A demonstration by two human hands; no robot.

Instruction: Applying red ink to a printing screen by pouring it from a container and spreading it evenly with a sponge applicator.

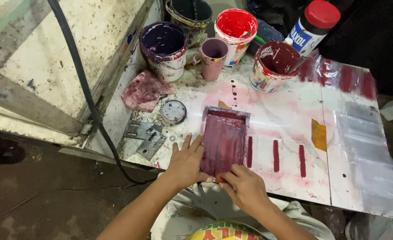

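From the head camera, your left hand [185, 163] lies flat along the left edge of the small rectangular frame [224, 140], fingers spread loosely and resting against its side, not curled around it. Your right hand [244, 187] pinches the frame's near edge, fingers narrowed tight on the rim. The frame sits at the near edge of the work table [290, 120], its surface coated in wet maroon ink with streaks running lengthwise.

The table is covered in glossy clear plastic film, stained pink, with three short maroon bars [276, 155] just right of the frame. A crumpled stained rag [145, 91] and flat metal hinges [145, 137] lie to the left. At the far edge stand paint-crusted tubs: a purple bucket [164, 50], a red bucket [236, 27], a maroon bucket [273, 66] and a pink mug [213, 57].

The film stretches unoccupied to your right.
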